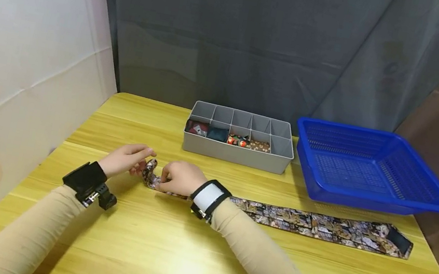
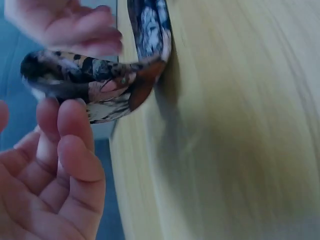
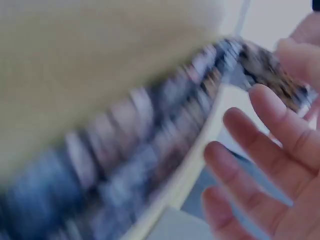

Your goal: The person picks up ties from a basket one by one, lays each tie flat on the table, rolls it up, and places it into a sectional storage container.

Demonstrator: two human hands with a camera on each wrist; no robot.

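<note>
A long patterned necktie [image 1: 318, 224] lies flat across the yellow table [image 1: 164, 250], its wide end at the right. Its narrow end [image 1: 150, 171] is curled up into a loop between my two hands. My right hand [image 1: 179, 178] holds that curled end, fingers bent over the top of the loop [image 2: 95, 82]. My left hand [image 1: 127, 160] is just to the left, fingers relaxed, with its fingertips [image 2: 72, 112] touching the underside of the loop. The right wrist view is blurred: it shows the necktie [image 3: 130, 160] running along the table and my right fingers [image 3: 270, 145] spread beside it.
A grey divided organizer box [image 1: 238, 152] stands behind my hands, with rolled ties in several front compartments. A blue plastic basket [image 1: 373, 166] sits at the back right. A grey curtain hangs behind, and a white panel stands on the left.
</note>
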